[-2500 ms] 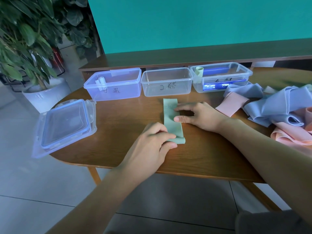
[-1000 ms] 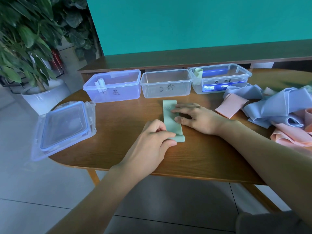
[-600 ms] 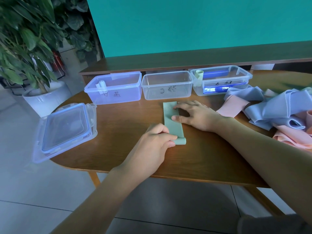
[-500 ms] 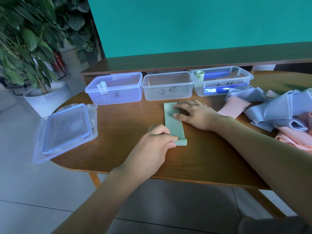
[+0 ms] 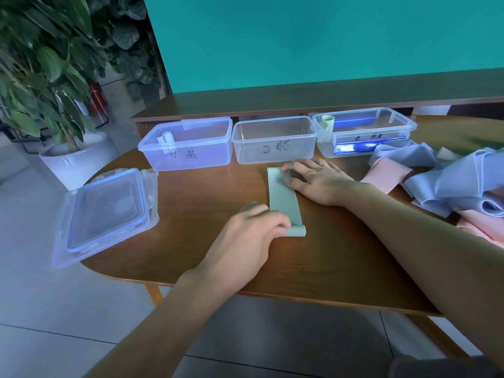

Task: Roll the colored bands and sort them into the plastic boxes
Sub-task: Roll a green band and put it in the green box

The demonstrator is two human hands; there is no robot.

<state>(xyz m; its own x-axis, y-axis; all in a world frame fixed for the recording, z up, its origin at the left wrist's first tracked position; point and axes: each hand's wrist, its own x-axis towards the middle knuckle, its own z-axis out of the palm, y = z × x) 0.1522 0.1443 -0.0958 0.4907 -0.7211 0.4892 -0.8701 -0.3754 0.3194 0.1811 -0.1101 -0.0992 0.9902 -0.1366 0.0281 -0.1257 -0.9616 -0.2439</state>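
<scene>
From my remote seat I see a teal wall (image 5: 327, 36) filling the back. Below it runs a long dark wooden sideboard (image 5: 300, 98), just behind the far edge of the rounded wooden table (image 5: 313, 268). The floor (image 5: 41, 309) is pale grey tile with dark joints. Off the table's far left corner stands a leafy plant (image 5: 41, 64) in a white pot (image 5: 79, 162).

A rounded wooden table (image 5: 313, 271) carries everything. Along its far edge stand three clear plastic boxes in a row: the left box (image 5: 188, 148), the middle box (image 5: 274, 144) and the right box (image 5: 362, 133) (each marked on its front wall). A lid (image 5: 105, 214) lies at the left end, overhanging the edge. A green band (image 5: 282, 199) lies flat mid-table, its near end rolled. Blue bands (image 5: 447, 178) and pink bands (image 5: 387, 174) are heaped at the right.
</scene>
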